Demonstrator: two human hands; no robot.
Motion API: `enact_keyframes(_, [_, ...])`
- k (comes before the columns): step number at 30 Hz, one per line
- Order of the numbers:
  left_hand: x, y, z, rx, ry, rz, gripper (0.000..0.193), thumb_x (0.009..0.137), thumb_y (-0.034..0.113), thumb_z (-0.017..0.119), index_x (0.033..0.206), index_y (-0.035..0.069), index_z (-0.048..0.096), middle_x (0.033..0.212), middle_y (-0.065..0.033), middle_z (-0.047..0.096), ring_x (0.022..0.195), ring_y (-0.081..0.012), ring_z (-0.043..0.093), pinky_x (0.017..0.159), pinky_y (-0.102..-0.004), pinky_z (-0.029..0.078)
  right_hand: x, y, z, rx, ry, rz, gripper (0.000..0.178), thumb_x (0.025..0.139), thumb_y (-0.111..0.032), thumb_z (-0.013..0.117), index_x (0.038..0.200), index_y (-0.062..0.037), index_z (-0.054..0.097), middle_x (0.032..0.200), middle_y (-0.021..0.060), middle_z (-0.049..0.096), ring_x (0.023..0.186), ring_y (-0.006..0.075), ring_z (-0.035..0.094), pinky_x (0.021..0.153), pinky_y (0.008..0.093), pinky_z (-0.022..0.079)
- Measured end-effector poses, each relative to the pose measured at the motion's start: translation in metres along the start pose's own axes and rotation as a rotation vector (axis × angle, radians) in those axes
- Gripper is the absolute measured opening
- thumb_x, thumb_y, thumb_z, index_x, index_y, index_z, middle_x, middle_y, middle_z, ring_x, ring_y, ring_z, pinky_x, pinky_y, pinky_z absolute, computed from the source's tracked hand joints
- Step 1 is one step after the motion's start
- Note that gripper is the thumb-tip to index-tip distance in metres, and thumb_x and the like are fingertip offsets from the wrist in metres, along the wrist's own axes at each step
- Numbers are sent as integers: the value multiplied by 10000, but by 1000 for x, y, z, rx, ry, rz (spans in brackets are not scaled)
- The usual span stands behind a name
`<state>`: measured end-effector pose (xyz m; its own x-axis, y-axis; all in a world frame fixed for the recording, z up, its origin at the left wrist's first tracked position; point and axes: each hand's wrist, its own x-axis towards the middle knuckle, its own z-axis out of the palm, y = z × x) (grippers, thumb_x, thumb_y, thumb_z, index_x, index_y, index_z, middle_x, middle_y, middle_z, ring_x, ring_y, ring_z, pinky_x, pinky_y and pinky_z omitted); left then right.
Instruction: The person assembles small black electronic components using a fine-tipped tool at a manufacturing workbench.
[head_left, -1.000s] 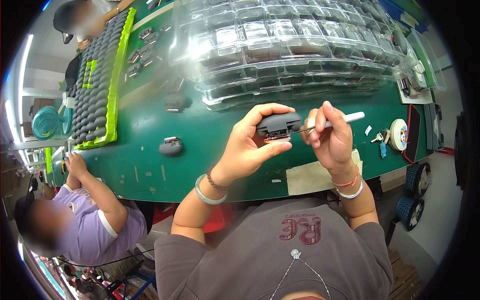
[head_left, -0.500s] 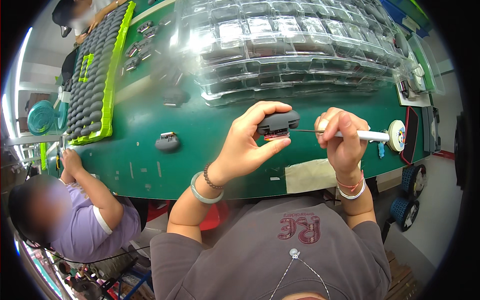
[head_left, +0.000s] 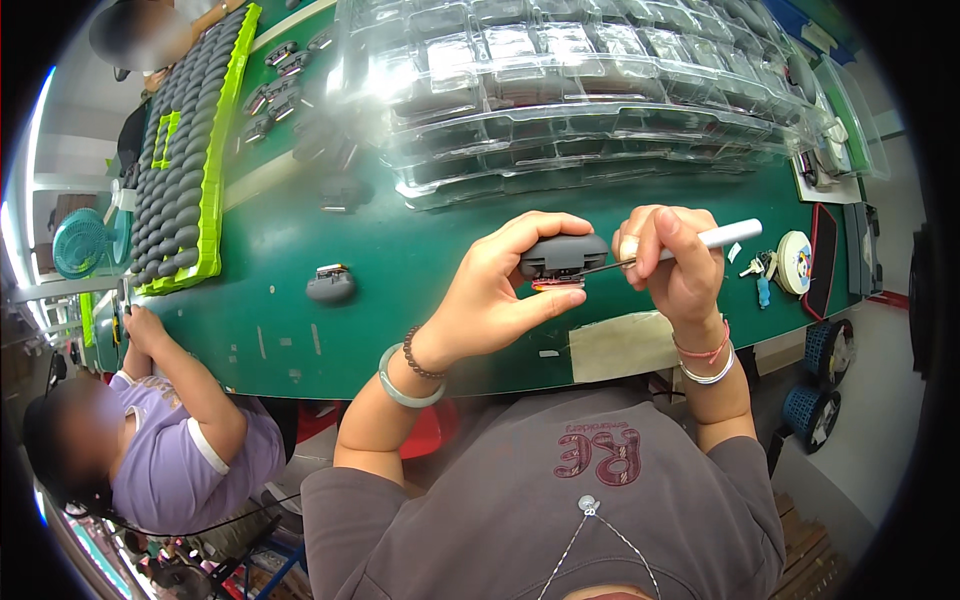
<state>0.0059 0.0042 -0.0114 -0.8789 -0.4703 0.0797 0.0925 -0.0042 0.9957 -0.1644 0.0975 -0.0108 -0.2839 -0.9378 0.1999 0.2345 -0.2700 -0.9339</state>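
Note:
My left hand (head_left: 480,295) is closed on a dark grey rounded plastic casing (head_left: 566,250), thumb below and fingers over the top. Its underside is open, and small red and metallic parts show inside. In my right hand (head_left: 682,268) is a white-handled tool with a thin metal shaft (head_left: 732,234), pinched between thumb and fingers. The shaft slants down to the left, and its tip is at the right side of the casing's opening; whether it touches anything inside cannot be made out. A similar grey casing (head_left: 331,285) lies on the green table to the left.
Stacked clear plastic trays (head_left: 590,130) rise beyond my hands. At left stands a bright green tray (head_left: 212,235) full of grey rounded pieces. Keys (head_left: 760,266) and a round white item (head_left: 795,262) lie at right. A co-worker (head_left: 190,430) sits at left; a beige sheet (head_left: 622,346) lies in front.
The tool has tilted, its handle end rising and its tip coming in against the casing's opening. My right hand has shifted slightly left, and the casing has moved a little down and right.

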Motion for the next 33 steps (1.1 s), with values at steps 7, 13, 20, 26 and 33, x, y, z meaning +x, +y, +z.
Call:
enact_keyframes(7, [-1, 2, 2, -133, -54, -98, 489, 687, -15, 679, 1132, -20, 476, 1066, -80, 547, 965, -131, 534, 826, -257, 447, 3, 5, -2, 220, -4, 170, 452, 914, -207, 345, 509, -35, 449, 524, 109, 493, 387, 125, 382, 399, 246, 328])
enact_keyframes(13, [1, -3, 2, -187, 62, -73, 454, 720, 47, 682, 1124, -4, 480, 1016, -64, 542, 902, -101, 525, 789, -239, 458, 2, 5, 0, 251, 111, 180, 449, 924, -225, 333, 536, -36, 456, 508, 104, 474, 381, 124, 369, 400, 251, 317])
enact_keyframes(20, [2, -3, -1, -140, 96, -80, 488, 708, 14, 678, 1141, -26, 456, 1085, -105, 541, 951, -134, 537, 804, -261, 459, -4, 3, 5, 95, 178, -7, 450, 909, -225, 374, 539, 5, 484, 529, 113, 487, 410, 131, 402, 403, 241, 331])
enact_keyframes(26, [1, -2, 0, -70, 97, -43, 492, 709, 14, 679, 1146, -23, 456, 1109, -113, 534, 973, -142, 530, 820, -265, 452, -6, 1, 8, -92, 147, -82, 450, 901, -223, 401, 542, 26, 506, 540, 115, 493, 428, 134, 424, 388, 229, 326])
enact_keyframes(33, [2, -4, 3, -97, 104, 9, 447, 726, 46, 678, 1125, -3, 482, 1005, -69, 547, 887, -110, 538, 781, -239, 466, -6, 4, 7, 152, 169, 50, 442, 897, -232, 426, 545, 19, 518, 521, 110, 502, 416, 140, 442, 400, 238, 350])
